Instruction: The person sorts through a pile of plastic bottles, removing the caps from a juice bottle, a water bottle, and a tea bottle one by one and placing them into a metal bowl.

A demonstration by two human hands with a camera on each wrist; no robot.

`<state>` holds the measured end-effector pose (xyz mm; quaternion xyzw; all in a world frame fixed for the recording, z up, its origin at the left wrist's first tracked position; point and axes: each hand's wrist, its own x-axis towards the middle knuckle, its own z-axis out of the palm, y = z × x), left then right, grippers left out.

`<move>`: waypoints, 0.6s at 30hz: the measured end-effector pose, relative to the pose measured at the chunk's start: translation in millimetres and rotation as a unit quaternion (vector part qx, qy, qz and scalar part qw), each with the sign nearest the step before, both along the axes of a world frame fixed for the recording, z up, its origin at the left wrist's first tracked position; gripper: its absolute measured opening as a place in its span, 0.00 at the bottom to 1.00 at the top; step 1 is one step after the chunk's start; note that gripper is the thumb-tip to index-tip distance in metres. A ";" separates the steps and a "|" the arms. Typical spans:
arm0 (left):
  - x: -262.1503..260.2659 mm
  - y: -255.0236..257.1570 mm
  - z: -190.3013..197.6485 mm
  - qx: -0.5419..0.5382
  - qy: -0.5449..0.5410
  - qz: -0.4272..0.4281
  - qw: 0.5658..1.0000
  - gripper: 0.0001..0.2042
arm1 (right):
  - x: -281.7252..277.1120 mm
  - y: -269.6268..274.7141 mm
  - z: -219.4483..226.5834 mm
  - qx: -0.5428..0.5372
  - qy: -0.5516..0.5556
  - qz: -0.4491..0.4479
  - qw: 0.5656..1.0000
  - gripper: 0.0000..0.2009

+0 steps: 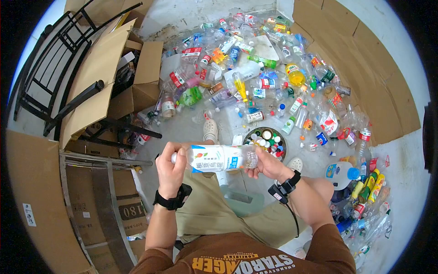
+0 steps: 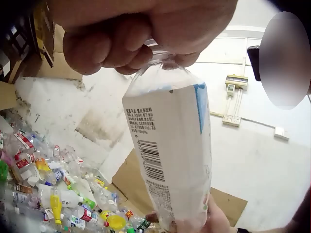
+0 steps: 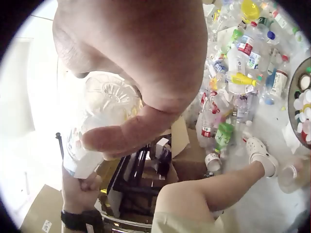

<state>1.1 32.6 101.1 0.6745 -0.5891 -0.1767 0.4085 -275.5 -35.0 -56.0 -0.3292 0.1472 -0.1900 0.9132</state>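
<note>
A clear plastic bottle with a white and blue label (image 1: 219,158) lies level between both hands in the head view. The left hand (image 1: 171,170) grips its neck end, fingers curled round it. At the base end, the right hand (image 1: 269,165) holds it between thumb and fingers. In the left wrist view the bottle label (image 2: 167,145) shows a barcode, and the left hand (image 2: 146,34) covers the cap area. The right wrist view shows the ridged bottle base (image 3: 112,94) beside the right hand (image 3: 141,73).
Many empty bottles (image 1: 264,83) are heaped over the floor ahead and to the right. A round container of caps (image 1: 266,145) stands beyond the right hand. Cardboard boxes (image 1: 147,82) and a black metal frame (image 1: 43,86) are at the left. A greenish translucent container (image 1: 242,201) is between the legs.
</note>
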 end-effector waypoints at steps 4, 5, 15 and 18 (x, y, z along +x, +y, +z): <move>8.2 0.5 -9.4 0.008 0.038 -0.009 0.999 0.06 | 3.2 14.0 37.8 -0.024 -0.003 -0.098 0.995 0.28; 8.5 1.1 -9.6 0.013 0.054 -0.011 0.998 0.06 | 2.5 17.8 47.7 -0.059 0.017 -0.125 0.990 0.29; -8.4 43.7 -19.6 0.023 0.144 -0.130 0.981 0.10 | -46.7 126.0 25.6 0.075 0.246 -0.084 0.963 0.27; -6.9 61.0 -13.3 -0.003 0.105 -0.182 0.978 0.11 | -36.2 157.5 56.8 0.109 0.227 -0.140 0.958 0.29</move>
